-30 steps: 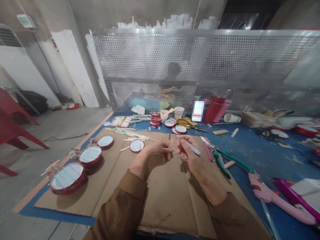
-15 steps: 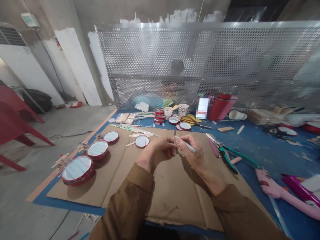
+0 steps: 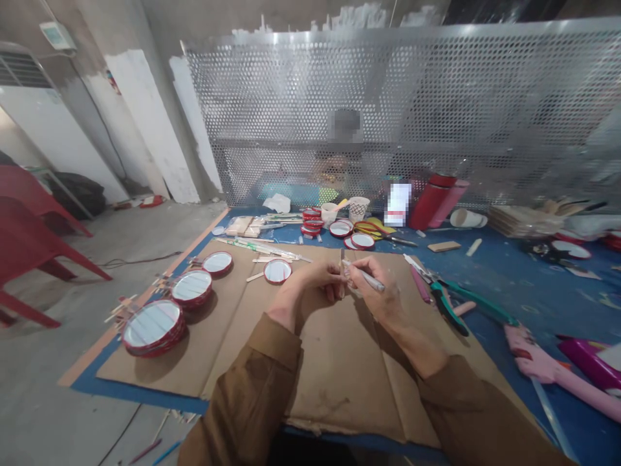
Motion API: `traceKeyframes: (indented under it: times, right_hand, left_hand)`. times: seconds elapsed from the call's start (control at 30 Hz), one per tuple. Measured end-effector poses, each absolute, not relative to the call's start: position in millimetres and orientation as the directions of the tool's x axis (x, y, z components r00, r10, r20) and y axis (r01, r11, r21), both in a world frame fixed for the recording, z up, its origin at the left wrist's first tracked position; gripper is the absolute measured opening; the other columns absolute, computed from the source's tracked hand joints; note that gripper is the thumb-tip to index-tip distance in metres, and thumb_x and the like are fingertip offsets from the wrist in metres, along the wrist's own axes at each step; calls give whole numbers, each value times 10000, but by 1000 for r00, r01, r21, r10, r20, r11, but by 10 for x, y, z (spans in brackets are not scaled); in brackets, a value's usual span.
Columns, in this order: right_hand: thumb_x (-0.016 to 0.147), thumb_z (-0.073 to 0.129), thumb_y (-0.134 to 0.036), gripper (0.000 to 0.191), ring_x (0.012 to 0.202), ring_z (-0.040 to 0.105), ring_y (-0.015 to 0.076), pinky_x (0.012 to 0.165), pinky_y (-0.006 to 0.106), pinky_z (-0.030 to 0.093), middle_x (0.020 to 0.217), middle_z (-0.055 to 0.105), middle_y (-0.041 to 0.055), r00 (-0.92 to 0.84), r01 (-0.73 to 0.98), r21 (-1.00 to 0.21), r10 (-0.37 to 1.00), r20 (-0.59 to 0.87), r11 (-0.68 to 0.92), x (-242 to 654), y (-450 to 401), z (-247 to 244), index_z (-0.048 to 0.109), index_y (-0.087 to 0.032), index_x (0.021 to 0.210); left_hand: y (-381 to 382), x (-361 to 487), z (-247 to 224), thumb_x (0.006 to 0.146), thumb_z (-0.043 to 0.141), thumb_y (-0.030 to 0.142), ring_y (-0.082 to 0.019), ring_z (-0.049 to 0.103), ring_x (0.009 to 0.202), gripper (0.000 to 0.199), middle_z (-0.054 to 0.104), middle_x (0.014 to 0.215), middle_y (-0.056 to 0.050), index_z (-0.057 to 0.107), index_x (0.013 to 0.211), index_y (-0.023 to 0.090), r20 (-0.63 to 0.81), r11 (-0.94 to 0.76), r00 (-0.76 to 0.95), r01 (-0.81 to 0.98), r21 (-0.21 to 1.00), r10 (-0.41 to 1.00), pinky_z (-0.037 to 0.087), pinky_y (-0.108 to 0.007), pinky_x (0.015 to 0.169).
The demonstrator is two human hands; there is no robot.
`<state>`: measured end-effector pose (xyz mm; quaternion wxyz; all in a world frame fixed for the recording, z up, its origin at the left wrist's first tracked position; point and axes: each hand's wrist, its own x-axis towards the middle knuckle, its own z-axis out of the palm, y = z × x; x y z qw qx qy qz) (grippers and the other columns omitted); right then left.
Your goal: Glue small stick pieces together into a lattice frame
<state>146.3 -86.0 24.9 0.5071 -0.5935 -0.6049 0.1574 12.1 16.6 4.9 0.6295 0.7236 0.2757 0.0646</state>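
Note:
In front of me, above the cardboard sheet (image 3: 339, 388), my left hand (image 3: 320, 279) pinches a small narrow stick (image 3: 342, 256) that points away from me. My right hand (image 3: 381, 291) grips a slim, pale pen-like tool (image 3: 369, 279), its tip meeting the stick beside the left fingertips. Whether it is a pen or a knife cannot be made out. Left of my hands lies a round red-rimmed disc (image 3: 277, 271) with a white face, near some thin wooden sticks. Three larger red-rimmed drum-like pieces (image 3: 154, 323) with sticks attached line the cardboard's left side.
Green-handled pliers (image 3: 449, 310) and a pink glue gun (image 3: 528, 356) lie to the right. Along the back stand paper cups (image 3: 359, 208), scissors (image 3: 388, 237), a phone (image 3: 398, 204) and a red bottle (image 3: 431, 202). A perforated metal screen (image 3: 291, 97) closes off the far side.
The view has shifted slightly, so things on the table appear a little to the right. Both hands keep nearly the same hold on the stick and the pen-like tool.

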Motion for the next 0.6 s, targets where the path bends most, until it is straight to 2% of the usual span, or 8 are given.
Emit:
traceKeyframes:
  times: [0.2, 0.43, 0.6]
  right_hand:
    - [839, 555, -440, 245, 596, 585, 169, 568, 281, 430, 650, 650, 29, 217, 550, -800, 885, 412, 237, 1484, -820, 201, 595, -208, 772]
    - [839, 564, -450, 257, 600, 582, 169, 567, 283, 426, 658, 648, 29, 196, 549, -797, 889, 414, 250, 1493, -822, 210, 599, -203, 776]
    - [837, 553, -420, 222, 623, 583, 175, 574, 285, 426, 675, 656, 31, 181, 563, -779, 878, 442, 276, 1489, -841, 236, 597, -213, 770]
  left_hand:
    - [201, 119, 7, 836, 650, 449, -128, 615, 526, 327, 650, 651, -34, 605, 778, 130, -265, -50, 836, 327, 944, 480, 483, -276, 595]
    - [198, 116, -16, 882, 592, 337, -129, 619, 521, 216, 641, 643, -17, 586, 814, 133, -261, -34, 837, 316, 948, 480, 483, -273, 591]
    - [203, 114, -5, 862, 627, 388, -131, 619, 526, 260, 642, 644, -18, 587, 833, 132, -275, -38, 824, 337, 941, 496, 473, -269, 588]
